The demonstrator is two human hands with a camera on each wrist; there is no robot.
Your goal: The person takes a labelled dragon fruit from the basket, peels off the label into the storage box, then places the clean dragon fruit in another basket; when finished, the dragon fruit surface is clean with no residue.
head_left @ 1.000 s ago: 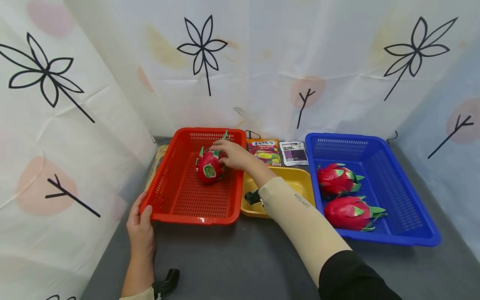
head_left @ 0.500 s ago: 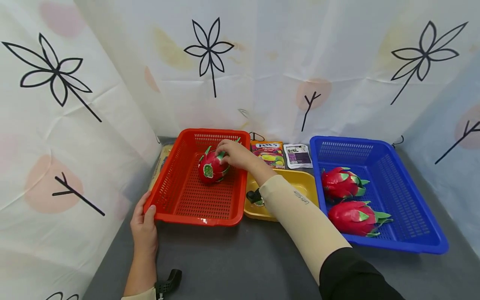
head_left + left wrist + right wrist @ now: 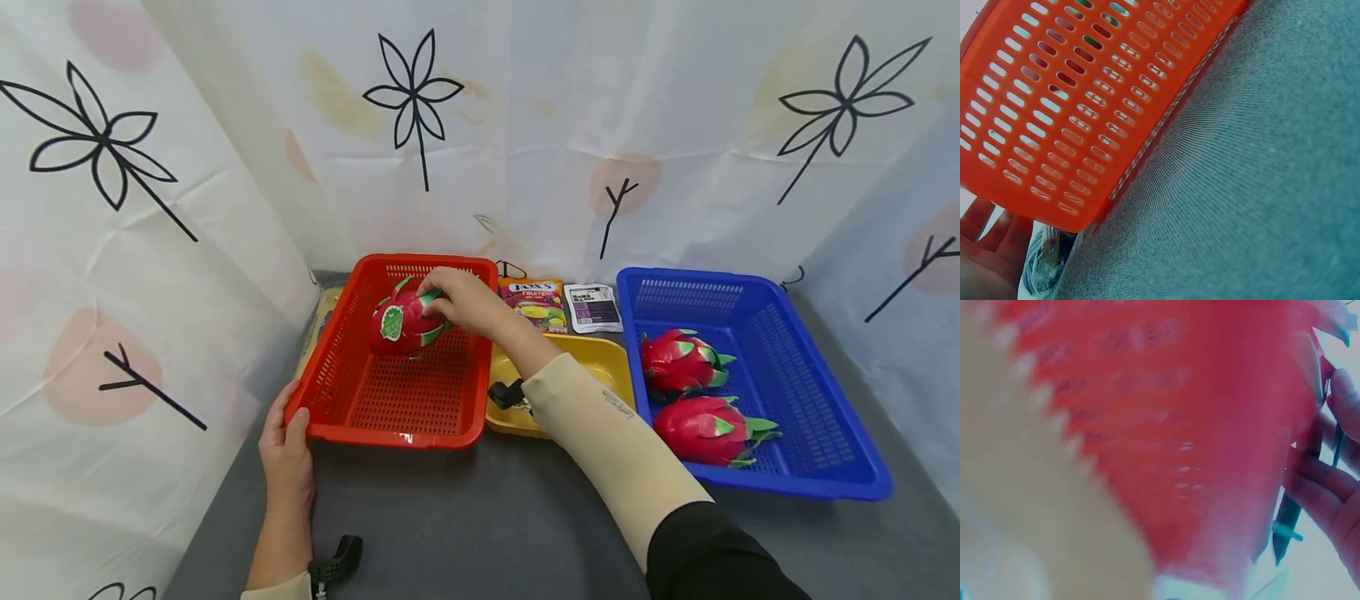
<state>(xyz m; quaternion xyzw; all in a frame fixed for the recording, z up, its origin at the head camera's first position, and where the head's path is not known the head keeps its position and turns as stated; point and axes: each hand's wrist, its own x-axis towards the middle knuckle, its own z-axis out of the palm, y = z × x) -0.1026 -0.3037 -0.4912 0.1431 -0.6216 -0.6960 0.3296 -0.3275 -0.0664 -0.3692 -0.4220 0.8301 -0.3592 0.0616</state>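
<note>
My right hand (image 3: 468, 304) grips a red dragon fruit (image 3: 401, 335) with green leaf tips, inside the red basket (image 3: 397, 436). The fruit's round green-and-white end faces the front left, and it seems raised off the basket floor. In the right wrist view the fingers (image 3: 1329, 481) lie on its leafy side; the near part is blurred. At the basket's front left corner my left hand (image 3: 287, 446) holds the rim, thumb on the near side. In the left wrist view its fingertips (image 3: 1013, 228) touch the basket's slotted wall.
On the right stands a blue basket (image 3: 806, 392) with two dragon fruits (image 3: 712, 429). Between the baskets is a yellow tray (image 3: 592, 358), partly under my right forearm. Behind it lie a candy bag (image 3: 534, 304) and a white pouch (image 3: 592, 308). Another package (image 3: 318, 325) lies left of the red basket.
My right hand has turned the dragon fruit and moved it left and up within the red basket. The left hand stays on the rim. The head view has shifted slightly.
</note>
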